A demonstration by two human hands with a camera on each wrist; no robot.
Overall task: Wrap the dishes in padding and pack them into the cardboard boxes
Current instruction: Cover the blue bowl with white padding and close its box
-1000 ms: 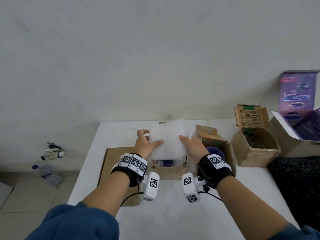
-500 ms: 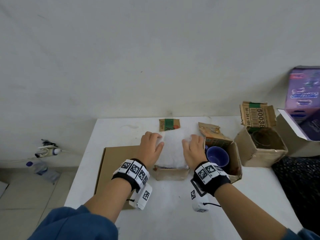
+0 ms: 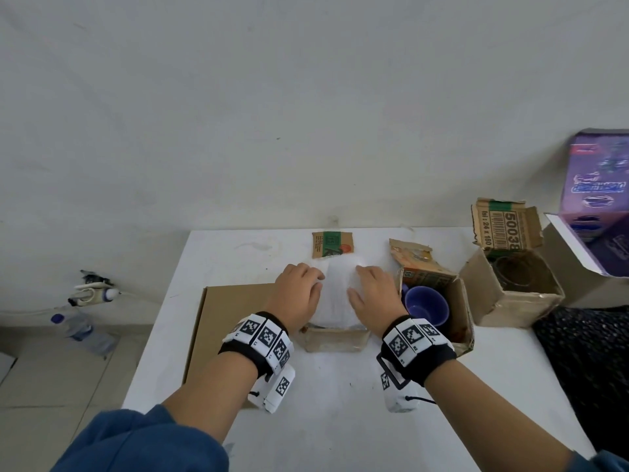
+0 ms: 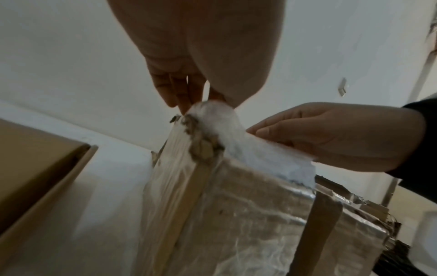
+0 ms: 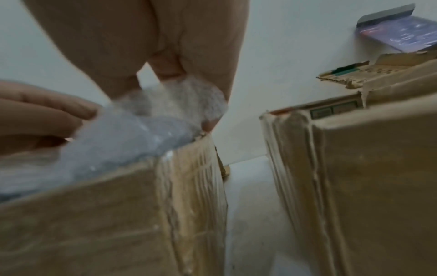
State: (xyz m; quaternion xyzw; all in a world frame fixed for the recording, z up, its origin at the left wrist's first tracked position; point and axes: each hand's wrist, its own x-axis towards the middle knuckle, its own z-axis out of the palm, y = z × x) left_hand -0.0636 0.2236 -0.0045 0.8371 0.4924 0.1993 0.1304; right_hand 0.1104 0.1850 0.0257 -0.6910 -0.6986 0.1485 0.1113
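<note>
Both hands, left (image 3: 299,294) and right (image 3: 372,296), press flat-fingered on the padding (image 3: 335,294) atop the middle box (image 3: 335,338). Soft, springy stuff (likely light); tuck its edges, not its centre.

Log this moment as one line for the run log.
left hand: pressing padding | right hand: pressing padding | padding: atop small box
</note>
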